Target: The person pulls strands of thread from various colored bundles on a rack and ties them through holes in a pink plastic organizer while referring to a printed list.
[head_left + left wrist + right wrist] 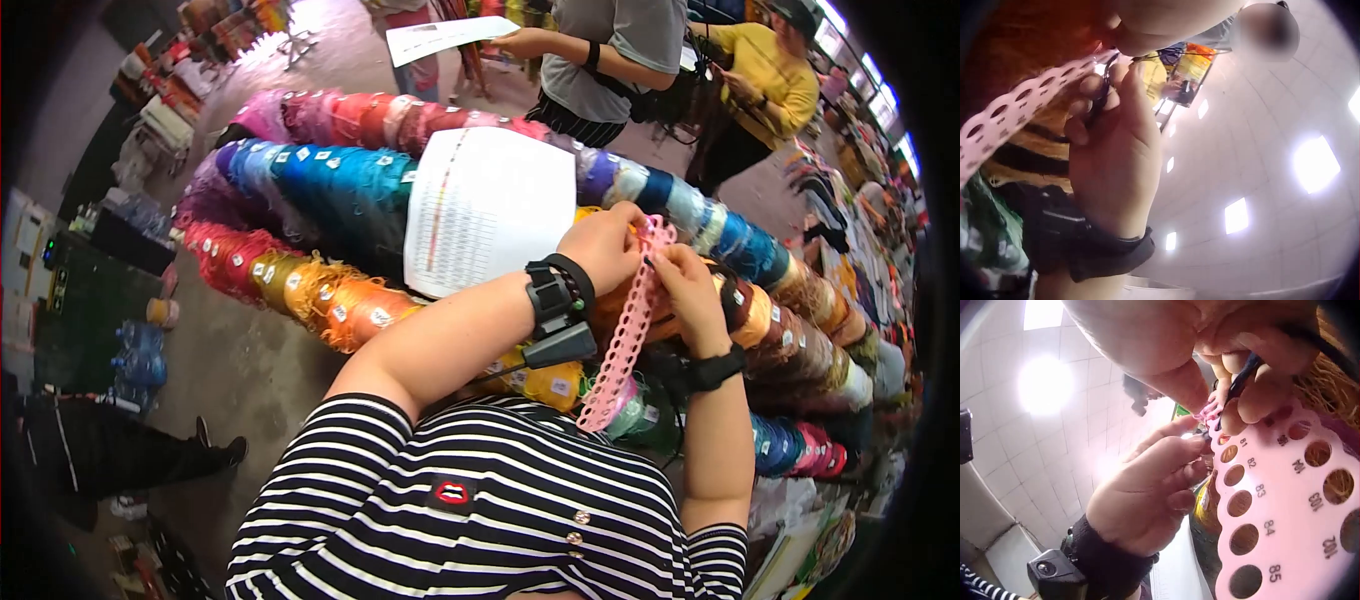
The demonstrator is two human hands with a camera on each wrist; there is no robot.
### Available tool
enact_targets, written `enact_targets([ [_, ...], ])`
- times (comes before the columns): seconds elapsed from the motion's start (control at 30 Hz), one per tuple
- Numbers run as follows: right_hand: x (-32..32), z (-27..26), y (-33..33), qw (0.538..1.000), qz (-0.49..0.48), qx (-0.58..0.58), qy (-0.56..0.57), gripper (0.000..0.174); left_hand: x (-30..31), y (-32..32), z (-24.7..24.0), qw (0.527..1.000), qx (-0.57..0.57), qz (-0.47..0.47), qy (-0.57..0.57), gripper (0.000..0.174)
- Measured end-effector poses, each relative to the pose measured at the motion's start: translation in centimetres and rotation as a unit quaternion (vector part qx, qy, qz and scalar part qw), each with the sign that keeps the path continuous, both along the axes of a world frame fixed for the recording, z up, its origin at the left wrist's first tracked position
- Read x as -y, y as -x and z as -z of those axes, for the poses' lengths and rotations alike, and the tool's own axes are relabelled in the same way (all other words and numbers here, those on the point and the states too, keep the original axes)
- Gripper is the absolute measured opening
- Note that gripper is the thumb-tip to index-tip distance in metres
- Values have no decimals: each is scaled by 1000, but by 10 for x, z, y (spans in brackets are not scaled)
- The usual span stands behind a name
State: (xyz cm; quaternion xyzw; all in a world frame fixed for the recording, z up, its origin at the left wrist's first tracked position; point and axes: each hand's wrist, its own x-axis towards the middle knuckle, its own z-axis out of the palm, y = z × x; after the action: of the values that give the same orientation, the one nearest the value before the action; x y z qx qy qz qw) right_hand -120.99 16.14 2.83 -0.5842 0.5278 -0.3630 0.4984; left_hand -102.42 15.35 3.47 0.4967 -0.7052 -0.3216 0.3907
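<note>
The pink strip (625, 350), holed and numbered, slants down from both hands; in the right wrist view its pink face (1285, 487) lies close to the fingertips. Dark thread (1244, 378) runs between the fingers of the right hand (1210, 344), which pinch it over the strip's edge. At that edge the left hand (1147, 494) pinches the thread's lower part between thumb and finger. In the head view the left hand (600, 250) and right hand (692, 300) nearly meet at the strip's upper end. Fingers partly hide the thread's contact with the hole.
Rolls of coloured yarn with small labels (340, 185) lie in long rows below and beyond the hands. A printed sheet (490, 210) rests on them, left of the hands. Beyond stand a person in grey (620, 60) and one in yellow (775, 75).
</note>
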Motion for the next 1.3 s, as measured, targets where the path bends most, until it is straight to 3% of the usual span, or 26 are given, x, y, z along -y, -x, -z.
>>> enact_targets([
  [0.03, -2, -1, 0, 999, -3, 32, -33, 14, -3, -4, -9, 999, 20, -22, 18, 31],
  [0.1, -2, 3, 1, 997, -8, 67, -46, 10, -2, -8, -9, 983, -168, 49, -62, 29],
  [0.13, -2, 5, 0, 996, 0, 76, -45, 9, -2, -6, -8, 956, -261, 85, -101, 29],
  [0.17, -3, 4, 0, 996, 9, 83, -44, 8, 0, 0, -5, 881, -408, 139, -196, 30],
  [0.3, -8, -9, -5, 991, 40, 98, -78, 14, 1, 6, -4, 817, -484, 145, -277, 37],
  [0.4, -6, -10, -1, 986, 31, 122, -112, 17, 5, 11, 11, 837, -470, 148, -236, 35],
  [0.63, 0, -4, 11, 955, 19, 256, -152, 18, 3, 14, 17, 876, -388, 201, -205, 51],
  [0.73, 0, -4, 12, 959, 8, 240, -151, 17, 2, 15, 18, 927, -264, 227, -142, 53],
  [0.8, -2, -9, 8, 976, -10, 169, -139, 16, 3, 8, 10, 977, -113, 166, -77, 55],
  [0.9, -3, -12, 3, 980, 17, 146, -132, 15, 0, 0, 5, 995, 35, 74, 59, 53],
  [1.0, 0, -13, 4, 982, 7, 130, -139, 15, -5, -6, 3, 994, 77, 52, 64, 49],
  [1.13, 1, -7, 5, 983, 0, 132, -130, 16, -7, -19, -13, 990, 92, -53, 94, 31],
  [1.17, 1, -6, 5, 982, 1, 138, -129, 16, -2, -22, -6, 989, 24, -75, 129, 21],
  [1.2, -1, -7, 4, 983, 4, 134, -127, 17, -2, -28, -9, 993, -113, -41, 23, 20],
  [1.23, -4, -11, 1, 984, 7, 131, -124, 18, -5, -40, -15, 966, -246, -5, -85, 20],
  [1.27, -5, -12, -1, 984, 11, 127, -121, 18, -10, -54, -21, 909, -371, 31, -190, 20],
  [1.3, -5, -12, 0, 985, 10, 123, -119, 19, -17, -70, -27, 906, -390, 40, -161, 20],
])
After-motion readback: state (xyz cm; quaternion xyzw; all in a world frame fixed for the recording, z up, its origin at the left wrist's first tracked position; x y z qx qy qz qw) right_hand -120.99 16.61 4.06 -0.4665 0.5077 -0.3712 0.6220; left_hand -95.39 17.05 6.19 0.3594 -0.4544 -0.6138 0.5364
